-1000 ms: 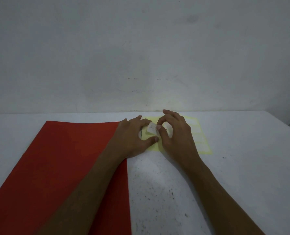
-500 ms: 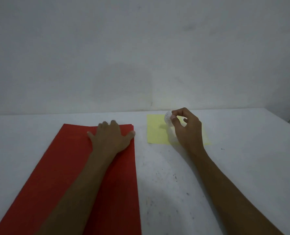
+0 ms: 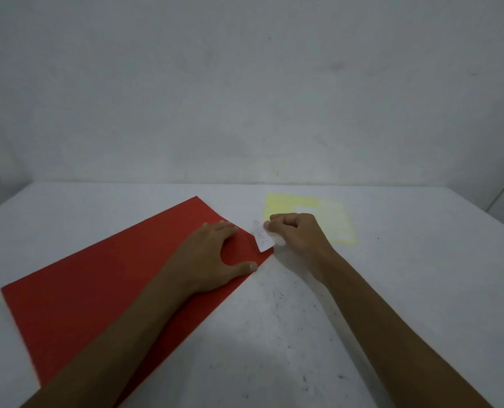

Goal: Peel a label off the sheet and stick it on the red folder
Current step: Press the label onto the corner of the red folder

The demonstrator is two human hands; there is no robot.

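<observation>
While the left hand [image 3: 212, 254] lies flat on the red rectangular paper folder [image 3: 103, 293], its fingers are spread wide, fingertips near the folder's far edge and the thumb stretched out along the near edge close to the right-hand corner, pressing on the sheet and grasping nothing. Over to the right hand [image 3: 296, 232]: it is curled in, thumb and forefinger pinched on the top end of one small white rectangular label [image 3: 264, 239] with faint handwriting on it. That label hangs at a slant, its lower end over the folder's right corner; whether it touches the red surface yet cannot be told. Behind the right hand lies one pale yellow label backing sheet [image 3: 327, 214], flat on the white speckled table [image 3: 362, 319], well clear of the folder, with paler label shapes showing on it, too blurred to count. So the count: two bare hands, one folder, one sheet, one loose label.
</observation>
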